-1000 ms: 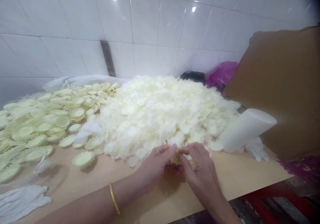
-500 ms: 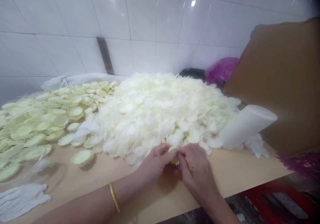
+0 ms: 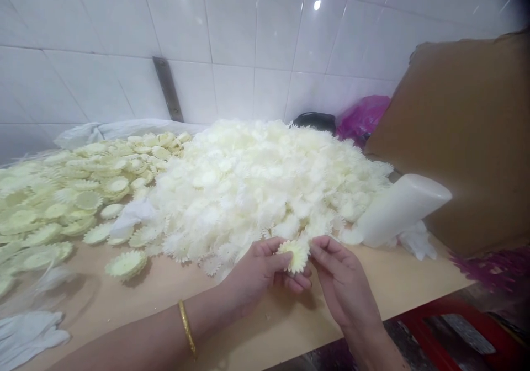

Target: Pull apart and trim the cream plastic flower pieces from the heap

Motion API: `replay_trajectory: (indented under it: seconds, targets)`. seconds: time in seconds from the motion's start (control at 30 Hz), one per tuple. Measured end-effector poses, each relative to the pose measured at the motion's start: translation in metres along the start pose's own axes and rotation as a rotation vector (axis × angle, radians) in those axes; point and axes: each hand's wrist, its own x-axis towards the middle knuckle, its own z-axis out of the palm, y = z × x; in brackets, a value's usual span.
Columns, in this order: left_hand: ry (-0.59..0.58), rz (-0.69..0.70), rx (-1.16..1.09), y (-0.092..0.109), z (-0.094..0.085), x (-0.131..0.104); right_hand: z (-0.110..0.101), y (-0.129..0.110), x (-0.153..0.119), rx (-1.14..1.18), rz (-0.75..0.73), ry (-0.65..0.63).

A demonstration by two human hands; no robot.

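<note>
Between the thumb and fingers of my left hand (image 3: 259, 266) is a pale yellow fabric-like flower piece (image 3: 295, 256) with a scalloped petal edge, its face turned up. My right hand (image 3: 345, 274) is just right of it, thumb and forefinger pinched close to the petal edge; whatever they hold is too small to make out. Behind both hands rises a large heap of whitish flower pieces (image 3: 248, 183). Stacked yellowish flower pieces (image 3: 89, 194) spread over the left side, and one small stack (image 3: 126, 264) lies apart on the tabletop.
A white bottle (image 3: 403, 211) leans at the heap's right, beside a large cardboard box (image 3: 455, 139). White gloves (image 3: 31, 335) lie at the front left of the wooden table (image 3: 232, 340). A purple bag (image 3: 364, 114) sits near the tiled wall. Below the table edge stands something red (image 3: 447, 332).
My right hand has drawn away to the right from my left, uncovering the flower piece. The whole view has shifted slightly, moving the table things left.
</note>
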Motion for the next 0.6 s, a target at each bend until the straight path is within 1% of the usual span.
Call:
replay_trajectory:
  seconds: [0.07,0.17,0.2,0.27,0.33,0.4,0.5,0.6]
  targets:
    - [0.024,0.003,0.002,-0.001,-0.001,-0.001,-0.01,-0.004,0.007,-0.095,-0.1,0.086]
    - [0.115,-0.031,0.009,-0.002,-0.005,-0.003,-0.027,-0.014,0.017,-0.283,-0.288,0.27]
    - [0.139,-0.045,0.008,-0.003,-0.005,-0.004,-0.03,-0.016,0.019,-0.339,-0.325,0.284]
    - [0.149,-0.06,0.003,-0.003,-0.005,-0.004,-0.033,-0.017,0.021,-0.48,-0.332,0.245]
    - [0.111,-0.054,0.005,-0.004,-0.004,-0.003,-0.031,-0.014,0.019,-0.634,-0.312,0.199]
    - [0.074,-0.049,0.024,-0.005,-0.003,-0.002,-0.028,-0.011,0.015,-0.743,-0.324,0.196]
    - [0.084,-0.056,0.063,-0.006,-0.003,-0.001,-0.025,-0.009,0.009,-0.801,-0.366,0.189]
    - [0.134,-0.048,0.056,-0.006,-0.004,-0.002,-0.019,-0.01,0.001,-0.786,-0.378,0.131]
